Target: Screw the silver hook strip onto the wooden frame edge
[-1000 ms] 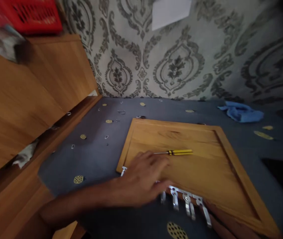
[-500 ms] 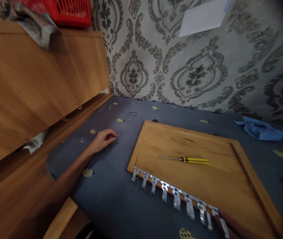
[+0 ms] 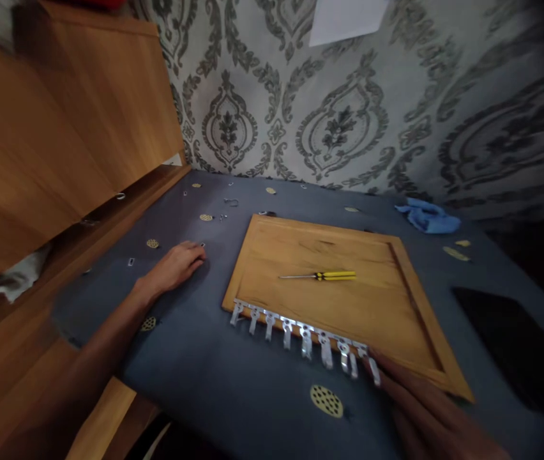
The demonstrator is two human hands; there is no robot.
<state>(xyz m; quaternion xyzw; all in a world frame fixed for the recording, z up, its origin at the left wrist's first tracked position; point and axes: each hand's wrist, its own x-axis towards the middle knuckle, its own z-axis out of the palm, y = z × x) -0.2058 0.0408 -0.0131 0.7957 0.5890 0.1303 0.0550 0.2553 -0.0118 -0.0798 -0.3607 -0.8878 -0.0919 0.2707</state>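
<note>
A metal hook rail (image 3: pixel 295 324) with several hanging hooks lies along the near edge of a framed wooden panel (image 3: pixel 334 252). My right hand (image 3: pixel 428 409) is at the rail's right end, its fingers closed on it where panel and rail meet. To the left of the panel, my left hand (image 3: pixel 179 264) rests on the dark tablecloth. Its fingers are curled down and together, and whatever lies under the fingertips is hidden. A yellow-and-black screwdriver (image 3: pixel 334 276) lies on the panel, its shaft pointing left.
Small metal pieces (image 3: pixel 223 218) and a thin curved piece (image 3: pixel 232 202) lie beyond my left hand. A blue cloth (image 3: pixel 428 216) is at the back right, and a flat black object (image 3: pixel 511 345) is on the right. A wooden cabinet (image 3: pixel 85 115) stands at left.
The view has swung right, bringing the flat black object into sight. My left hand's fingers have lowered onto the tablecloth. My right hand stays at the rail's end and shows more fully.
</note>
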